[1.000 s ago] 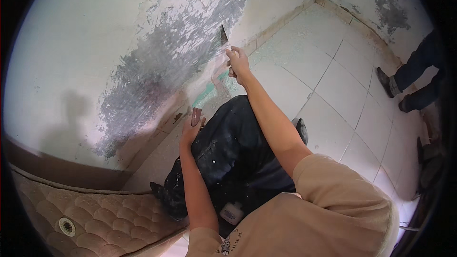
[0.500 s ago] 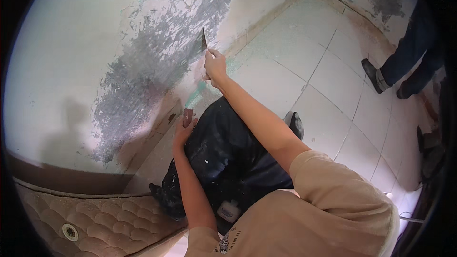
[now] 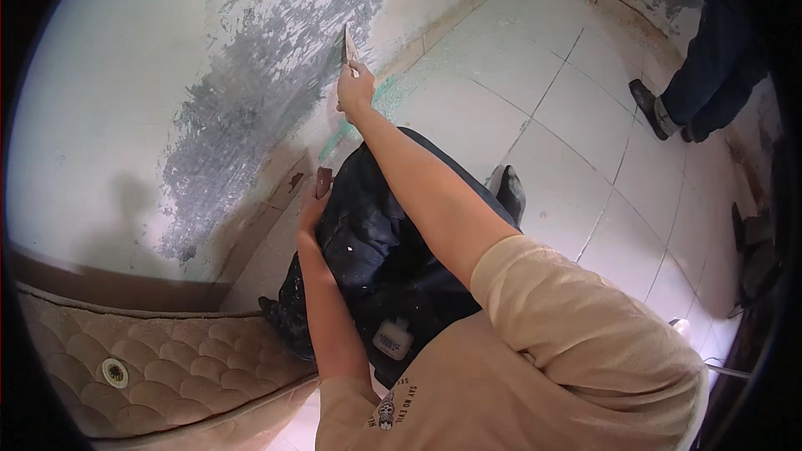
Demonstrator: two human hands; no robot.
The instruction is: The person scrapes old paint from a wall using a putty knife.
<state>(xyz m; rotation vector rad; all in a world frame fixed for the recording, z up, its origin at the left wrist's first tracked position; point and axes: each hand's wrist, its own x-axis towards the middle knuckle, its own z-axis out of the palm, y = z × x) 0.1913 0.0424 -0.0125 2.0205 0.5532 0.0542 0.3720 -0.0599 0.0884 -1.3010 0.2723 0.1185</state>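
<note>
My right hand (image 3: 357, 93) is closed around a putty knife (image 3: 348, 48), its thin blade pointing up at the wall. The blade lies over the right edge of a rough grey patch (image 3: 242, 100) on the whitish wall (image 3: 109, 100); whether it touches cannot be told. Lower down, beside my bent knee, my left hand (image 3: 311, 210) grips a small reddish-brown rectangular block (image 3: 324, 181). My dark trouser leg partly hides the left fingers.
A quilted brown mattress (image 3: 180, 367) lies at the lower left. Pale floor tiles (image 3: 576, 142) stretch right from a worn skirting (image 3: 426, 33). Another person's dark-trousered legs (image 3: 710, 75) stand at the far right. My black shoe (image 3: 510, 194) rests on the tiles.
The whole view has shifted, so the scene sits higher. The putty knife has turned slightly, showing a lighter face, and stays near the same wall spot. Both hands keep their hold.
</note>
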